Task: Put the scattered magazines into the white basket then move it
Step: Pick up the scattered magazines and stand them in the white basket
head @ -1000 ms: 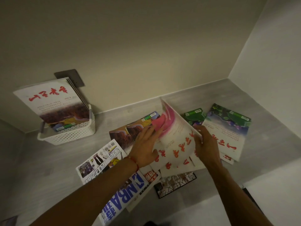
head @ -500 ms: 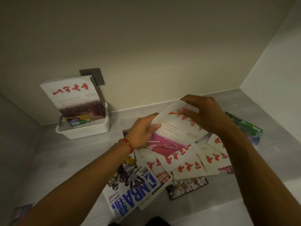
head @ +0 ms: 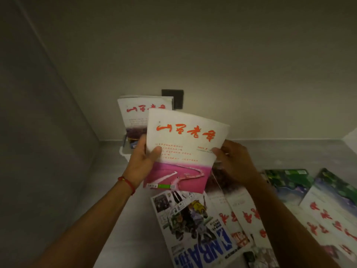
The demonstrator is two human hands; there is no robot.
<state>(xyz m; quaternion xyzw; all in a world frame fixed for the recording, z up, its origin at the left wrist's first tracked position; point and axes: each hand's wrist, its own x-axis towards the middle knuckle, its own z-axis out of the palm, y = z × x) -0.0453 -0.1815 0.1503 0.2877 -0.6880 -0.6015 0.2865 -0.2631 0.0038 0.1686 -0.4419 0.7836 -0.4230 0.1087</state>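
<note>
Both hands hold a white magazine with red script and a pink lower half (head: 183,149) upright in the air. My left hand (head: 144,161) grips its left edge, thumb on the cover. My right hand (head: 234,163) pinches its right edge. Behind it stands another white magazine (head: 135,115) in the white basket (head: 122,151), which is mostly hidden by the held magazine and my left hand. On the grey shelf lie an NBA magazine (head: 195,227), white ones with red script (head: 245,215) and green-covered ones (head: 289,180).
Walls close the shelf at the back and at the left. A dark wall plate (head: 174,95) sits on the back wall above the basket. Bare grey shelf surface (head: 116,190) lies left of the scattered magazines.
The pink-and-white magazine has been lifted off the pile and turned upright, facing me, in front of the basket. My view has swung left toward the basket.
</note>
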